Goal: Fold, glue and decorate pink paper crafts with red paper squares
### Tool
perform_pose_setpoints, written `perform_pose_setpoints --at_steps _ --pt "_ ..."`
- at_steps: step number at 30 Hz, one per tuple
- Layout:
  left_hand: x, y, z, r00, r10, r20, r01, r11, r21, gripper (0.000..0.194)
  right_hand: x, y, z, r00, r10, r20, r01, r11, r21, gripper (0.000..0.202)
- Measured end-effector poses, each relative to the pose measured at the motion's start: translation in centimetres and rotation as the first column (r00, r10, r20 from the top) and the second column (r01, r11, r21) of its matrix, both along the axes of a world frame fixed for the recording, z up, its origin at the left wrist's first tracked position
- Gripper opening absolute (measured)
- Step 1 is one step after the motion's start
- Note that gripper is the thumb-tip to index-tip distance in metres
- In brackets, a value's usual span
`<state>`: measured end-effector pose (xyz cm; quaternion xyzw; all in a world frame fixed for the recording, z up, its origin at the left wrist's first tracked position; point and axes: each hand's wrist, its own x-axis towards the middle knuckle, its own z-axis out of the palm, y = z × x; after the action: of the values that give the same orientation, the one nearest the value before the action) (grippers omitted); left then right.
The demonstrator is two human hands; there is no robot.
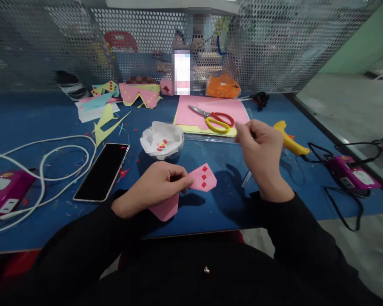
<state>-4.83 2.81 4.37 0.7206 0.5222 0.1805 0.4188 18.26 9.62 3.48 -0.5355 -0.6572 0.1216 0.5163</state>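
Pinched in my left hand (pixel 159 182) is a pink paper shape (pixel 206 176) with three red diamonds on its right part; its middle is hidden by my fingers, and more pink paper hangs below them. My right hand (pixel 261 144) is raised to the right of the paper, apart from it, with fingers curled together; whether it holds something small cannot be made out. Just beyond my left hand sits a bowl (pixel 148 142) lined with white paper, with small red and yellow bits in it. Scissors (pixel 210 118) with red and yellow handles lie on pink sheets (pixel 185 112).
A phone (pixel 104 172) and white cable (pixel 43 170) lie at left. Paper masks (pixel 140 93) and yellow scraps (pixel 107 123) are behind them. A yellow glue gun (pixel 292 140) and a purple power strip (pixel 352 170) are at right. An orange packet (pixel 223 86) stands by the mesh panel (pixel 140 25).
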Motion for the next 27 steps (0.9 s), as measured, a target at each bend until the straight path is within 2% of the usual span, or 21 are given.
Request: perform_pose_setpoints --at_steps 1,3,5,6,8,9,10,12,13,14,15,17,18,19,20,23,24,25,27 --pt "0.0 -0.1 0.0 1.0 0.006 0.003 -0.006 1.0 0.007 0.034 0.1 0.1 0.0 0.996 -0.014 0.091 0.011 1.0 0.027 0.009" --pt "-0.1 -0.1 -0.1 1.0 0.016 0.018 -0.016 1.0 0.016 0.033 0.0 0.0 -0.1 0.984 0.044 0.173 -0.052 0.998 0.043 0.036" --pt "-0.1 -0.1 -0.2 0.999 0.022 0.027 -0.023 0.999 0.022 0.031 -0.5 -0.6 -0.1 0.963 0.238 0.127 -0.233 0.971 -0.055 0.036" --pt "-0.1 0.0 -0.3 0.999 0.021 0.029 -0.022 0.999 0.025 0.03 -0.8 -1.1 -0.1 0.925 0.369 0.089 -0.356 0.924 -0.138 0.032" --pt "-0.2 0.1 -0.4 1.0 0.012 0.026 -0.013 0.999 0.03 0.029 -1.4 -2.0 -0.1 0.795 0.605 0.045 -0.563 0.764 -0.315 0.024" --pt "-0.2 0.2 -0.3 1.0 0.004 0.021 -0.005 0.999 0.036 0.03 -1.7 -2.4 -0.1 0.73 0.683 0.037 -0.619 0.683 -0.388 0.02" --pt "-0.3 0.2 -0.1 1.0 -0.005 0.019 0.004 0.999 0.048 0.029 -1.9 -2.7 -0.1 0.684 0.729 0.032 -0.645 0.625 -0.439 0.017" --pt "-0.4 -0.1 0.7 0.999 0.021 0.037 -0.025 0.993 0.115 0.027 -1.9 -2.8 0.0 0.667 0.745 -0.004 -0.654 0.583 -0.482 0.014" --pt "-0.5 -0.3 1.1 0.996 0.059 0.064 -0.07 0.981 0.181 0.025 -1.8 -2.7 0.2 0.684 0.728 -0.047 -0.654 0.582 -0.484 0.015" --pt "-0.5 -0.7 1.6 0.981 0.154 0.116 -0.18 0.945 0.273 0.022 -1.7 -2.6 0.4 0.703 0.703 -0.103 -0.655 0.585 -0.478 0.015" --pt "-0.5 -1.1 2.1 0.945 0.27 0.186 -0.323 0.865 0.385 0.021 -1.4 -2.4 0.6 0.719 0.675 -0.163 -0.659 0.589 -0.468 0.016" --pt "-0.6 -1.9 2.6 0.822 0.441 0.36 -0.568 0.598 0.565 0.02 -0.9 -2.2 1.1 0.74 0.616 -0.271 -0.664 0.604 -0.44 0.018" --pt "-0.6 -2.1 2.6 0.762 0.486 0.428 -0.643 0.498 0.581 0.019 -0.7 -2.1 1.3 0.749 0.588 -0.306 -0.66 0.622 -0.42 0.02" --pt "-0.6 -2.3 2.5 0.721 0.511 0.467 -0.687 0.439 0.58 0.018 -0.6 -2.1 1.5 0.76 0.561 -0.327 -0.649 0.648 -0.398 0.02" --pt "-0.6 -2.3 2.2 0.707 0.524 0.474 -0.701 0.435 0.565 0.018 -0.5 -2.2 1.6 0.776 0.533 -0.338 -0.63 0.68 -0.373 0.02" --pt "-0.9 -1.8 0.9 0.731 0.51 0.454 -0.682 0.528 0.506 0.024 -0.5 -2.4 1.7 0.818 0.458 -0.348 -0.562 0.767 -0.312 0.017" --pt "-1.0 -1.6 0.5 0.722 0.484 0.495 -0.691 0.536 0.485 0.035 -0.6 -2.4 1.7 0.828 0.44 -0.348 -0.542 0.787 -0.293 0.016" --pt "-1.0 -1.4 0.2 0.703 0.475 0.529 -0.71 0.511 0.484 0.044 -0.6 -2.5 1.7 0.836 0.427 -0.344 -0.525 0.806 -0.275 0.016" --pt "-1.0 -1.2 0.0 0.696 0.489 0.526 -0.717 0.512 0.473 0.049 -0.7 -2.6 1.7 0.848 0.408 -0.339 -0.497 0.834 -0.24 0.016"
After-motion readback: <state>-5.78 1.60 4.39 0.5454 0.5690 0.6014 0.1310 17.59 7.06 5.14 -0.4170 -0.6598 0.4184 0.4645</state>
